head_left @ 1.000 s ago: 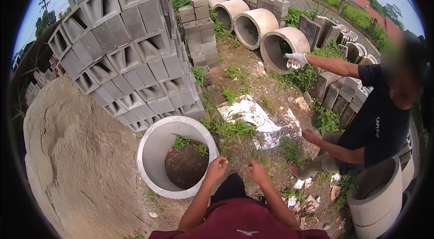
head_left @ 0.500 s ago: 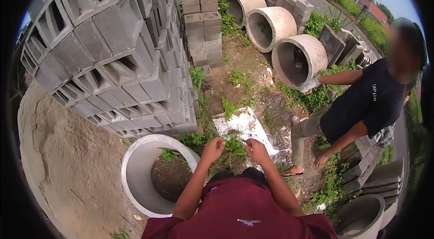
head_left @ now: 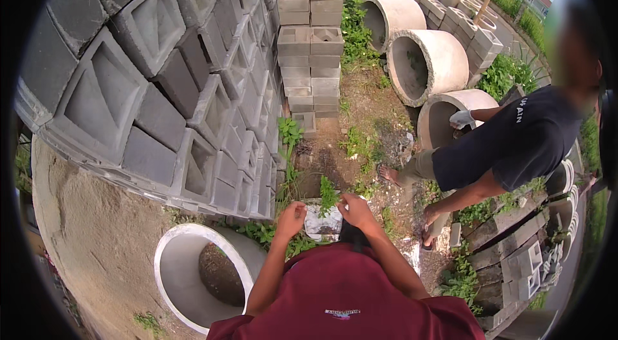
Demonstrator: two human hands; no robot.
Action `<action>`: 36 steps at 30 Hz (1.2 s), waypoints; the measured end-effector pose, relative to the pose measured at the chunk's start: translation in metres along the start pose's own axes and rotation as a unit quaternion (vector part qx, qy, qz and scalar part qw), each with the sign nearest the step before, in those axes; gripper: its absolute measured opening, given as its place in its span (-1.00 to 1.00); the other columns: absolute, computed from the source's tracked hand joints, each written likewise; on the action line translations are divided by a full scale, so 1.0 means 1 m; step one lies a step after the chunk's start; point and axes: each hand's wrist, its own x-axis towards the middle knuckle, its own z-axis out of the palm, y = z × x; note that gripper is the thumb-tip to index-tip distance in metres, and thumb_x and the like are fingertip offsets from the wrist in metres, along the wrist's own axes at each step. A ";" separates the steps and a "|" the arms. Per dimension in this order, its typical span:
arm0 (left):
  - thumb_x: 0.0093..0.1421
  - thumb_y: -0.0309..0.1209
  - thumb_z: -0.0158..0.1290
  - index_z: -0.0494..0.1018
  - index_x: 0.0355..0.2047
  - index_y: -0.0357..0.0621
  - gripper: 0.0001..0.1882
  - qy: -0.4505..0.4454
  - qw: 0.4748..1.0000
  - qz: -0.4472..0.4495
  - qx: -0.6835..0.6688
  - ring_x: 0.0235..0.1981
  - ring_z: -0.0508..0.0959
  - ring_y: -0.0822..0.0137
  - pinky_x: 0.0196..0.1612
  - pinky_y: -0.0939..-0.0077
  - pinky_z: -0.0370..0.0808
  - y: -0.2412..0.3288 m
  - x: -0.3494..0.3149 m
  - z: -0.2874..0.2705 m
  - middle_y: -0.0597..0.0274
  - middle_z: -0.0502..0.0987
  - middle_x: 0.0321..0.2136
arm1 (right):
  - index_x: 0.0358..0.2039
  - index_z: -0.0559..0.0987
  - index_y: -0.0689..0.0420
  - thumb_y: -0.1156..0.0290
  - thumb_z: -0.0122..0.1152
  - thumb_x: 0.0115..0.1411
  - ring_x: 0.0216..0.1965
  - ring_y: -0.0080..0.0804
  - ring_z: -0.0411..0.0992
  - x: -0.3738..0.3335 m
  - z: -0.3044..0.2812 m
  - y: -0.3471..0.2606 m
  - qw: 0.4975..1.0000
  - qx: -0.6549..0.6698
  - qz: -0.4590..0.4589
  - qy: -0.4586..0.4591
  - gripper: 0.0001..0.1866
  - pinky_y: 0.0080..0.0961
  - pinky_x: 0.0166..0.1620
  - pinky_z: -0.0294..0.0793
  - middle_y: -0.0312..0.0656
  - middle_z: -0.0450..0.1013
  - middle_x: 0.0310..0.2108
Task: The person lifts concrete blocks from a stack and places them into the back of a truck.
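Separately, your left hand and right hand hang before your maroon shirt, fingers curled with nothing visible in either; how tightly they close, you cannot tell from here. Between them shows a leafy green plant, with a pale sheet on the ground below. The plant looks light, soft and easily torn, best pinched low on its stem; the sheet looks thin, best lifted by an edge. Near your left forearm sits a concrete ring, likely heavy, stiff and rough, to be gripped at the rim. Beyond rises a wall of hollow blocks, probably weighty, with chippable corners. Small pale print marks your shirt; pale lettering crosses the dark shirt of a co-worker at your right.
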 end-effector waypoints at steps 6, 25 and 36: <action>0.19 -0.35 0.12 0.50 -0.22 -0.23 -0.78 0.035 0.999 0.022 -0.026 -0.27 0.62 0.20 -0.16 0.36 0.51 0.062 0.124 0.028 0.08 0.61 -0.35 | -0.33 0.47 0.19 0.27 0.19 0.16 -0.33 0.11 0.48 0.131 -0.051 0.034 0.997 -0.001 -0.067 -0.038 -0.76 -0.03 -0.27 0.44 0.02 0.51 -0.37; 0.13 -0.42 0.14 0.46 -0.24 -0.24 -0.79 0.042 0.992 0.120 0.011 -0.22 0.56 -0.03 -0.14 0.20 0.48 0.025 0.522 -0.023 0.00 0.56 -0.32 | -0.16 0.48 0.26 0.27 0.22 0.13 -0.23 0.07 0.51 0.486 -0.058 0.091 0.999 -0.026 0.001 -0.041 -0.65 -0.13 -0.15 0.50 0.08 0.53 -0.28; 0.07 -0.35 0.16 0.34 0.00 -0.21 -0.51 -0.011 0.958 0.101 0.270 0.14 0.32 0.04 0.16 0.05 0.24 0.033 0.754 -0.065 0.04 0.36 0.06 | 0.11 0.31 0.30 0.28 0.32 0.05 0.04 0.11 0.35 0.716 -0.059 0.100 0.993 -0.113 -0.014 -0.005 -0.34 -0.14 0.05 0.39 0.17 0.33 0.04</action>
